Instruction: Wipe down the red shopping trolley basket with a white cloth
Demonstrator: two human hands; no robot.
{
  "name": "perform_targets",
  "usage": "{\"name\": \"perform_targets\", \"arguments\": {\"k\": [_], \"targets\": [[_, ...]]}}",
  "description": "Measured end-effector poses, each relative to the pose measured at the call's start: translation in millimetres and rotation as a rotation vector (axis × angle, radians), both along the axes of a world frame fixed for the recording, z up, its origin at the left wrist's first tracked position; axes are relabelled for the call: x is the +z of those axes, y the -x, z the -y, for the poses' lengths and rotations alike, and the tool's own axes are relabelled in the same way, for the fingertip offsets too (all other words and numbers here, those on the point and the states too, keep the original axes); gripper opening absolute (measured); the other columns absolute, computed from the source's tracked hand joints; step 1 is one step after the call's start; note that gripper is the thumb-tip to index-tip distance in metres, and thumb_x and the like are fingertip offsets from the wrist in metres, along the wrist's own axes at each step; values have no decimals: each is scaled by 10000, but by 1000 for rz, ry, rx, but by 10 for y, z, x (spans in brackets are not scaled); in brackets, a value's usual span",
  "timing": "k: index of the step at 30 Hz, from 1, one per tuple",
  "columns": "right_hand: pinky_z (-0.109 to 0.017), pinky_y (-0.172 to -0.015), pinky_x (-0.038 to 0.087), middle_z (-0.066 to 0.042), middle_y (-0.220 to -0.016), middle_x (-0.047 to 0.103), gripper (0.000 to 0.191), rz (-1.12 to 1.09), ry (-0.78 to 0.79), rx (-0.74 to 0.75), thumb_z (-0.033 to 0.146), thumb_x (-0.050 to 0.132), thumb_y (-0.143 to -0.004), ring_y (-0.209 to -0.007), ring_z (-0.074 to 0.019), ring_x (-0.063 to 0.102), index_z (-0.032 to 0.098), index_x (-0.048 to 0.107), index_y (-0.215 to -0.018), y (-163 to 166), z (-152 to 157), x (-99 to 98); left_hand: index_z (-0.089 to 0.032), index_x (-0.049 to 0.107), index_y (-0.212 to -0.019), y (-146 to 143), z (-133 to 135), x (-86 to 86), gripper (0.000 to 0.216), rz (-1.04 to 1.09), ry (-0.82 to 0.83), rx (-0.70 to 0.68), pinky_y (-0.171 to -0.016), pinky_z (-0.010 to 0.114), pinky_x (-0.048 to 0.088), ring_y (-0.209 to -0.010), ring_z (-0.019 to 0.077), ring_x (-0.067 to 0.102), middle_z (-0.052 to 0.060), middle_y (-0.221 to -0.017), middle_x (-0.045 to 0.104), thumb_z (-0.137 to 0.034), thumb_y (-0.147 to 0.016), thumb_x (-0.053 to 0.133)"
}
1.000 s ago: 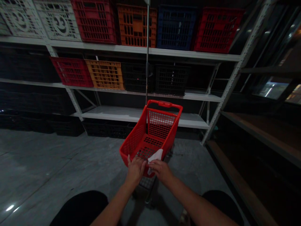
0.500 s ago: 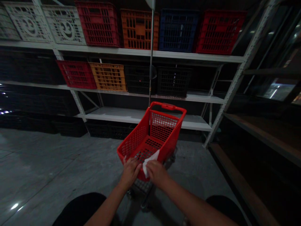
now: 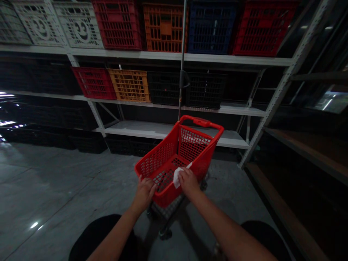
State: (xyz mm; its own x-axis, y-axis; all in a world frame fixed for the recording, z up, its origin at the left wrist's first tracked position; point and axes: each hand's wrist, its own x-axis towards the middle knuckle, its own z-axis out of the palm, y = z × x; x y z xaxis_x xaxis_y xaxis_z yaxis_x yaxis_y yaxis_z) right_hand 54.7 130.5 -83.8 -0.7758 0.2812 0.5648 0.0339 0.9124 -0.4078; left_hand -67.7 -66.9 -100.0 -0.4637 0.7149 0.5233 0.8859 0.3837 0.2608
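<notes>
A small red plastic shopping cart (image 3: 165,197) stands between my knees, its near end toward me and its handle at the far end. My left hand (image 3: 144,192) is curled over the rim at the near left corner. In my right hand (image 3: 187,181) is a crumpled white cloth (image 3: 177,177), pressed against the cart's right rim; my fingers hide part of it. The basket holds nothing that I can see, and a thin pole (image 3: 182,79) rises from its far left corner.
Behind the cart, a metal shelf rack (image 3: 163,56) carries plastic crates, among them an orange crate (image 3: 164,29), a blue crate (image 3: 212,27) and a yellow crate (image 3: 130,86). Another rack (image 3: 304,141) stands close on the right. The floor (image 3: 54,188) is grey concrete.
My right hand has slid the cloth along the right rim, away from the near corner and toward the handle. My left hand stays at the near left corner. The view has shifted slightly.
</notes>
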Motion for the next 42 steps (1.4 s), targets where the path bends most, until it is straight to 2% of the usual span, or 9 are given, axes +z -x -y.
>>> {"name": "perform_targets", "arguments": {"k": [6,9,16,21,26,30,36,39,42], "targets": [[-307,-915,407,-72,-1093,586,263,60,-62,190,207,575,-784,-1039,-189,504,190,608,-1044,118,474,-69,-205,584,-873,129,25,36,319,-37,94,68,-1041,550,130,-1063,225,490,45,-970,629,-324,-878,289],[-280,-903,407,-47,-1085,619,263,76,-123,240,144,513,-811,-995,-164,537,204,624,-1042,166,106,-18,-202,588,-875,208,31,57,319,-36,143,69,-1044,546,121,-1087,225,480,37,-954,633,-321,-877,292],[-313,-887,407,-75,-1065,640,321,77,-82,-142,63,437,-791,-966,-180,561,174,652,-1002,122,-944,205,-183,610,-830,177,-62,186,312,-31,211,162,-1036,535,151,-1079,231,488,59,-962,640,-279,-851,314],[-301,-908,380,-77,-973,651,242,37,-117,-73,75,471,-776,-954,-179,548,149,656,-914,193,-474,96,-191,617,-894,-239,-427,321,388,-19,111,214,-1039,474,203,-988,204,554,58,-948,661,-357,-881,266],[-309,-864,405,-61,-891,644,153,-71,-84,38,211,498,-824,-901,-179,550,162,636,-865,208,-31,-37,-165,630,-824,-474,-715,218,530,-57,207,257,-981,455,284,-683,185,631,78,-688,682,-431,-895,178],[-263,-835,431,-27,-884,666,165,-40,-90,112,142,493,-819,-856,-138,582,196,648,-820,129,-343,28,-167,631,-809,-397,-628,123,531,-146,229,200,-1002,423,268,-647,167,630,66,-661,680,-456,-891,194],[-330,-875,419,-90,-941,646,241,-85,-77,-144,76,427,-802,-913,-179,566,148,631,-908,-57,-1131,227,-165,624,-804,-309,-456,71,507,-203,234,136,-1044,427,210,-663,153,629,49,-660,676,-440,-896,209],[-339,-863,422,-111,-936,639,244,-88,-84,-174,83,405,-816,-907,-192,563,131,621,-918,-64,-999,185,-170,616,-758,-269,-411,84,499,-208,229,125,-1045,436,203,-655,154,625,39,-638,668,-425,-899,211],[-284,-821,441,-74,-910,644,225,-55,-111,-87,82,429,-806,-871,-170,569,160,616,-903,10,-507,49,-182,610,-738,-202,-359,119,494,-192,235,113,-1037,456,206,-652,157,624,28,-630,666,-425,-899,211]]}}
